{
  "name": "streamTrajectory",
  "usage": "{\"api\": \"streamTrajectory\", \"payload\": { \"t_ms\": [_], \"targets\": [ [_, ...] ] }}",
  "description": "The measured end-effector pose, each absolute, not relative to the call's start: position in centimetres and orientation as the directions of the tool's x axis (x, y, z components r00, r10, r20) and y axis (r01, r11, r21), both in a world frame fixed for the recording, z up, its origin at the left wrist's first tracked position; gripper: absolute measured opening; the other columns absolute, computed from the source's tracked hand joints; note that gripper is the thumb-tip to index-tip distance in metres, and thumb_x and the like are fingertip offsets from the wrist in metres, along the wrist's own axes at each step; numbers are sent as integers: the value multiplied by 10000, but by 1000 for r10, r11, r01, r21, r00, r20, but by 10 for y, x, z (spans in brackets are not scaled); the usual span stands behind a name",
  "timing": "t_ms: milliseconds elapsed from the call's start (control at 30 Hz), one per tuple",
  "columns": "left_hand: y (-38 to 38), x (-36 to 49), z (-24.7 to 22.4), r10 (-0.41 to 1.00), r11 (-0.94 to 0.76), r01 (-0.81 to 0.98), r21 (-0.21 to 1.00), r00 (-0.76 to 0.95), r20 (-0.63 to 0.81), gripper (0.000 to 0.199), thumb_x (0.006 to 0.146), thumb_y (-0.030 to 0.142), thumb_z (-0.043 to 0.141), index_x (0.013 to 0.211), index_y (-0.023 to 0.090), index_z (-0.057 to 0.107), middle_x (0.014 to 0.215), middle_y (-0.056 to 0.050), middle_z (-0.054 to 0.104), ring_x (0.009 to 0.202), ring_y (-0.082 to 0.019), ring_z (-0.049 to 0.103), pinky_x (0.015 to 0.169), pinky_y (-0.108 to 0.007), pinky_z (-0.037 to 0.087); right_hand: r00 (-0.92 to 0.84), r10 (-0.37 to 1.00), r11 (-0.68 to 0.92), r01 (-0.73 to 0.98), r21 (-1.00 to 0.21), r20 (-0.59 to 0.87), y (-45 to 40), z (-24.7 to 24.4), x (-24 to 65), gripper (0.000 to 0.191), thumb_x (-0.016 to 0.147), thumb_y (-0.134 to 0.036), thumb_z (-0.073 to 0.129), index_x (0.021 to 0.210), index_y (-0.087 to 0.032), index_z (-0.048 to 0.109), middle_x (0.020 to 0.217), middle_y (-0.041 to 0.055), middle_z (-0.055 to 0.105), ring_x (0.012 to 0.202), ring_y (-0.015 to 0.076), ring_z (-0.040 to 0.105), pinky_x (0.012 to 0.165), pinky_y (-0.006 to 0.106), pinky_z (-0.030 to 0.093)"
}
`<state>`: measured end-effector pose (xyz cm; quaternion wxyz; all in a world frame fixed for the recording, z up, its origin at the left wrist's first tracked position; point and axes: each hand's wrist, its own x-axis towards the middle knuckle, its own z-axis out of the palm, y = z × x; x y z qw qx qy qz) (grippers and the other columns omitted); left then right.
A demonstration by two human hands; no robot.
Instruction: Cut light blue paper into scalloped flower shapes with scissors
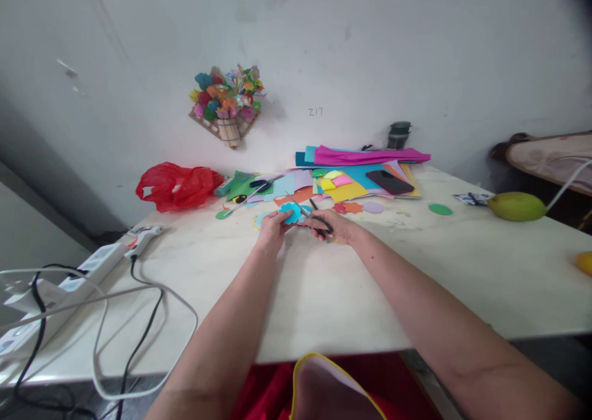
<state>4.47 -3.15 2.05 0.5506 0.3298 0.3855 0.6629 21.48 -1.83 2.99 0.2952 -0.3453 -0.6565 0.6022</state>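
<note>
Between the thumb and fingers of my left hand [274, 227] is a blue scalloped paper piece [289, 213], held up over the table. My right hand [329, 224] is closed around the black handles of a pair of scissors [306, 214]. The scissor blades are apart and point up and left, beside the right edge of the blue paper. Beyond my hands lie orange and red paper flowers [353, 208], a lilac paper oval [372, 207] and stacked coloured sheets [349, 190].
A red plastic bag [178, 185] sits at the back left, near a second pair of scissors [264, 184]. A phone [390, 182] rests on the sheets. A power strip [92, 272] with loose cables is at left. A green-yellow fruit [517, 206] lies at right.
</note>
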Motion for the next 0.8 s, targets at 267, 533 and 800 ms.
{"api": "streamTrajectory", "payload": {
  "t_ms": [267, 533, 800],
  "targets": [
    [-31, 41, 19, 994, -29, -502, 864, -109, -30, 148, 557, 128, 704, 689, 108, 639, 667, -48, 666, 603, -146, 615, 653, -282, 517, -622, 780, 38, 149, -988, -64, -15, 30, 221, 303, 724, -424, 681, 740, -163, 527, 517, -36, 561, 354, 55, 464, 292, 161, 185],
    [-31, 39, 20, 996, 15, -458, 889, -70, -53, 86, 587, 111, 696, 661, 106, 651, 661, -54, 677, 585, -133, 613, 609, -246, 530, -644, 762, 86, 204, -975, -67, -14, 34, 229, 249, 759, -379, 647, 742, -155, 538, 516, -35, 559, 365, 57, 475, 309, 164, 223],
    [-36, 39, 25, 996, 40, -465, 884, -55, -73, 97, 588, 77, 697, 621, 112, 613, 627, -52, 672, 548, -128, 607, 595, -241, 530, -631, 772, 110, 243, -964, -71, -20, 41, 230, 191, 775, -308, 634, 729, -147, 543, 477, -50, 522, 365, 53, 455, 356, 159, 312]
  ]
}}
